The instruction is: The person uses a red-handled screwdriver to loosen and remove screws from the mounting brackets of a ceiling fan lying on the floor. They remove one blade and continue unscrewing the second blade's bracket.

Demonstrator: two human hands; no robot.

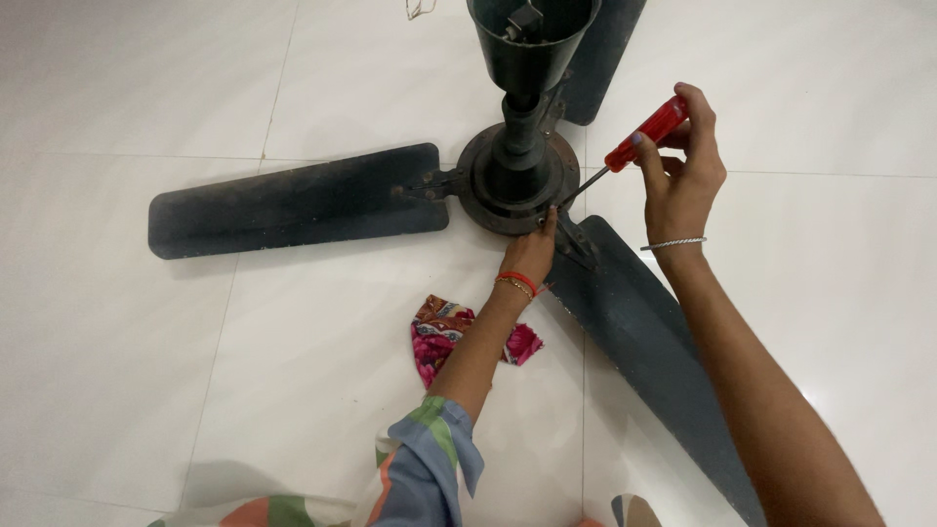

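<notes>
A dark ceiling fan (517, 176) lies dismantled on a white tiled floor (127, 371), and from my remote seat I take its round motor hub (512, 185) as the landmark. Left of the hub, one blade (293, 200) stretches flat, its long axis running nearly level toward the left edge of the frame. Below the hub, a crumpled pink-and-orange patterned cloth (434, 337) rests on the tiles, partly crossed by the forearm. The left hand (530, 256), with orange and gold bangles at the wrist, presses its fingertips against the hub's lower rim, fingers together; I cannot tell whether they pinch anything small there. Above the hub rises the downrod with its dark cup-shaped canopy (532, 39). Right of the hub, the right hand (683, 176), a silver bangle on its wrist, is clamped around the red handle of a screwdriver (615, 161). The tool's long axis slants, handle up and to the right, tip down and to the left, meeting the hub's right edge. Below and right of the hub, a second blade (644, 342) runs diagonally toward the bottom-right corner.
</notes>
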